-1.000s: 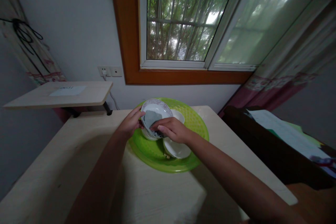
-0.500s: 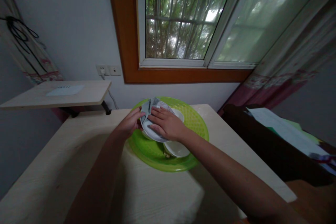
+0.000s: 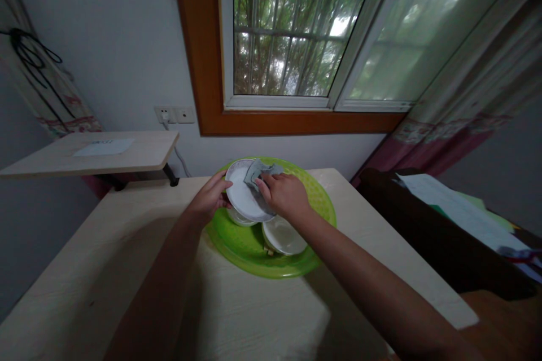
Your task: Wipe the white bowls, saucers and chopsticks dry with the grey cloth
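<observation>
My left hand [image 3: 212,197] grips the left rim of a white plate [image 3: 245,198] with a patterned border, tilted above a green tray [image 3: 249,262]. Bunched under the fingers of my right hand [image 3: 284,190] is a grey cloth [image 3: 259,172], pressed on the plate's upper right side. Below the plate, part of a white bowl [image 3: 242,219] shows. Another white bowl [image 3: 285,237] rests on the tray under my right wrist, with a small light-brown piece [image 3: 269,250] beside it.
The tray stands on a pale wooden table [image 3: 249,316] against the wall. A small raised shelf [image 3: 144,149] carries a paper label at the left. Papers [image 3: 449,208] lie on a dark surface to the right. A window [image 3: 296,39] is behind.
The cloth in my right hand went from the plate's lower middle to its upper left, then across to the upper right. My left hand has kept hold of the plate's rim.
</observation>
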Tool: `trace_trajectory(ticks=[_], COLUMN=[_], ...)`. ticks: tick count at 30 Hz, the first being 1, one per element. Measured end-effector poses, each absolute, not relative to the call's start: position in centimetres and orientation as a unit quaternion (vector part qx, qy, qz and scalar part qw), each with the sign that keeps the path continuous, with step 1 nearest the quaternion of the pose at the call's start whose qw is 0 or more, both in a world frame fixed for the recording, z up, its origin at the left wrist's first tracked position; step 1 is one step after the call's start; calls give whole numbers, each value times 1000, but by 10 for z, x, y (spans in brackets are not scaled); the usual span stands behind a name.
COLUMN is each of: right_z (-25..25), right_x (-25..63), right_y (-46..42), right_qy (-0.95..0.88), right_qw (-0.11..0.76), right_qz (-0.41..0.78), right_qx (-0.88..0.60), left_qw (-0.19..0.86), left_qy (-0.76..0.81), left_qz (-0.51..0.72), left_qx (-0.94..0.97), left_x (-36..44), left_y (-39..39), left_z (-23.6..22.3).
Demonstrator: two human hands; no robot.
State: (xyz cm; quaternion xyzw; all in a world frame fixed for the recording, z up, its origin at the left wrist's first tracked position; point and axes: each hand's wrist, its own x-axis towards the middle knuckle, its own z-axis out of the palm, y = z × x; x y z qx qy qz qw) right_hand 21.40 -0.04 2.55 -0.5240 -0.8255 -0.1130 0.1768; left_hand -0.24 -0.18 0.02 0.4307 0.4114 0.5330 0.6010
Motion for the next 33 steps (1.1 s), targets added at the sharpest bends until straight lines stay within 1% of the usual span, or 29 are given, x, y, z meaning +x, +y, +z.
trace_trajectory(ticks=[5,9,12,17,20,27,33], right_z=[26,24,20,14,12,12,20], right_x=[215,220,225,229,230,227,221], right_y=[-1,2,4,4,5,5,0], right_qy=[-813,-837,-866,-830,-795,-783,-844], right_qw=[165,192,229,274,278,274,281], right_qz=[-80,-29,85,367,462,511,419], right_qx=[-553,-511,-436,-318,-277,-227,-184], left_qw=[599,601,602,597,595,612,612], left_qy=[419,423,424,418,418,422,418], left_qz=[538,544,544,540,535,511,514], left_qx=[419,404,402,420,430,431,433], left_x=[-1,-2,-2,-1,-2,-1,0], left_y=[-1,0,0,0,1,-1,-2], left_z=[1,0,0,-1,-4,-1,1])
